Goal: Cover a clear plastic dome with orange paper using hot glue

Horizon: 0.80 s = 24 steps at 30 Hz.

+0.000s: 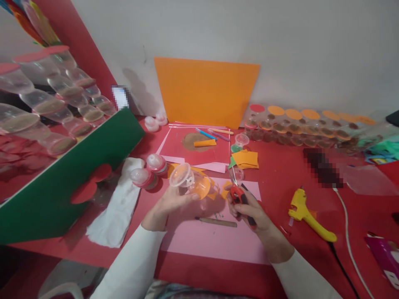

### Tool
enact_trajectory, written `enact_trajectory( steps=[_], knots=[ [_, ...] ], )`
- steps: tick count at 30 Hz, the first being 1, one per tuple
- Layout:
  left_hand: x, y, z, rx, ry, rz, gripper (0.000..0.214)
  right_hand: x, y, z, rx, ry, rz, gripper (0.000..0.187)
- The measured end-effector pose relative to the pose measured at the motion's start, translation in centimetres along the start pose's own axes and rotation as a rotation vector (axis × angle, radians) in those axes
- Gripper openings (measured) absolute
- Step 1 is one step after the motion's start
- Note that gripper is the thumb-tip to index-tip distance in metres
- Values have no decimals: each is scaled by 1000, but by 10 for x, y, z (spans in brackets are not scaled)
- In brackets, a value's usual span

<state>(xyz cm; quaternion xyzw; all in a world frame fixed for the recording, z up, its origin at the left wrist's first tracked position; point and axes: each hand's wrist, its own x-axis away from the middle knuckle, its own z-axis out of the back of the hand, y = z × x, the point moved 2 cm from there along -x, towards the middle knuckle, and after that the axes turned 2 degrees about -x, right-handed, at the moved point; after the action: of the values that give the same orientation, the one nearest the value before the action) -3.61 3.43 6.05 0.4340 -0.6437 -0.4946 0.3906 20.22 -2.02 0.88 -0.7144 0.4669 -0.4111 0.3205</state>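
Observation:
My left hand grips a pair of clear plastic cups joined end to end, tilted sideways, with an orange disc at the right end. Close by on the right, my right hand is wrapped round a red and black utility knife, its silver blade pointing up and away. Blade and cups are apart. Below both hands lies a pink sheet with a thin brown stick-like tool and small dark scraps on it. Orange paper scraps lie between the hands.
Orange paper squares are stacked beyond my right hand. A yellow glue gun with a cord lies right. Left are a white cloth, a green panel and stacked cups. Several orange-topped cups line the wall.

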Motion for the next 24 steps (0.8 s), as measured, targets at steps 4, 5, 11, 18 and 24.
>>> enact_trajectory(
  steps=[4, 5, 11, 18, 24],
  knots=[
    [-5, 6, 14, -205, -50, -115, 46, 2, -3, -1, 21, -1, 10, 50],
    [-5, 8, 16, -236, -64, -114, 47, 3, -4, -2, 29, -5, 13, 50],
    [0, 9, 20, -345, -34, -45, 59, 5, -6, -4, 100, 1, 22, 47],
    [50, 18, 46, -524, 177, -3, 55, -5, 0, 0, 73, -3, 39, 49],
    [87, 19, 84, -672, 377, 55, 62, -1, -7, -8, 72, -57, 54, 43]
  ],
)
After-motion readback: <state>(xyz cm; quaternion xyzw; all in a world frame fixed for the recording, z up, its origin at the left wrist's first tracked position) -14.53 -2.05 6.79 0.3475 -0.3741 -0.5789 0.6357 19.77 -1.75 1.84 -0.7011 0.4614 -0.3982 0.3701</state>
